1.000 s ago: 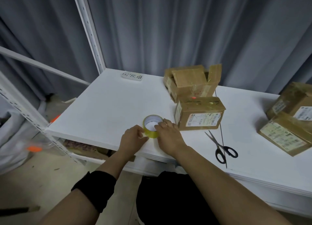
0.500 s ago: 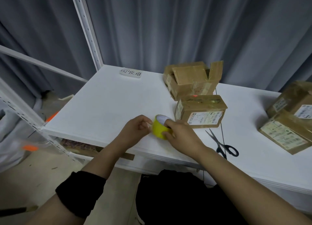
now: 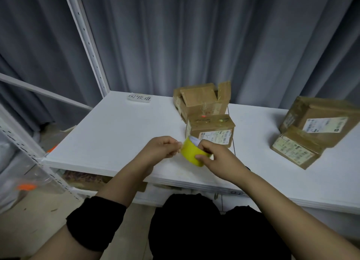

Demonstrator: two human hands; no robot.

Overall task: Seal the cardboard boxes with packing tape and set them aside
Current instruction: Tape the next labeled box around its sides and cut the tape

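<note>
White worktop (image 3: 120, 135), w/ a handwritten paper label (image 3: 139, 98) flat at the back-left edge. Centre-back: cardboard box w/ flaps up (image 3: 200, 101), and right in front, touching it, a closed box w/ shipping label (image 3: 212, 129) facing us. Over on the right, well apart: low labelled box (image 3: 294, 150) nearer the front, bigger tilted box (image 3: 323, 121) touching it from behind.

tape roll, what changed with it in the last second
The tape roll was lying flat on the table; it has been raised and tipped on its side. The right hand now grips it, and the left hand pinches at its edge. The cardboard boxes have not moved.
</note>
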